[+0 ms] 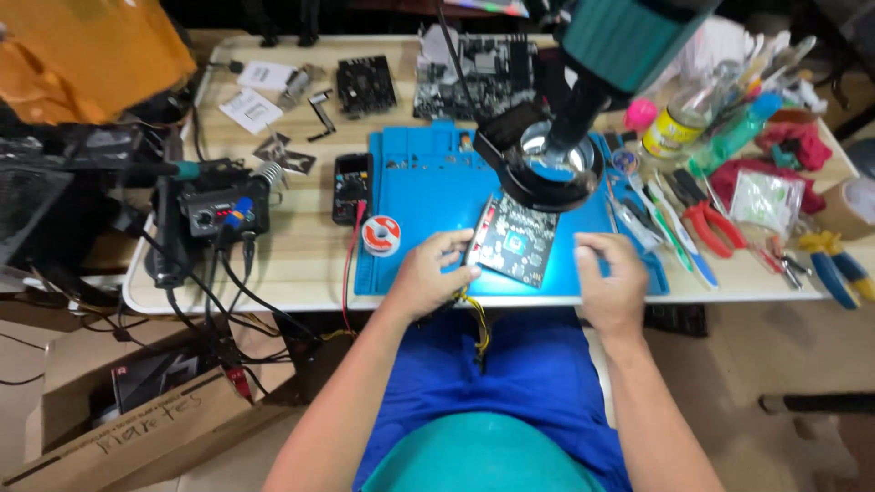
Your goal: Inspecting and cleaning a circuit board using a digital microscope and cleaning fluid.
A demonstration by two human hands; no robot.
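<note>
Landmark: blue work mat (428,196) on a pale wooden table (301,251).

- Circuit board (516,240), dark, tilted, on the mat's near half beneath a ring-lit microscope head (551,164).
- Left hand (428,273): fingers curled, gripping the board's left edge.
- Right hand (612,278): loosely curled, holding nothing, over the mat's right near corner, apart from the board.
- Solder spool (381,235), red and white, at the mat's left edge.
- White paper labels (255,96), rectangular, well left beyond the mat.
- Yellow-labelled jar (670,132), right of the mat.
- Clear plastic packet (766,202), farther right.
- Cardboard box (118,424), on the floor, left of and below the mat.

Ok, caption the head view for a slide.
Left hand holds a circuit board on a blue mat under a magnifier lamp.
</note>
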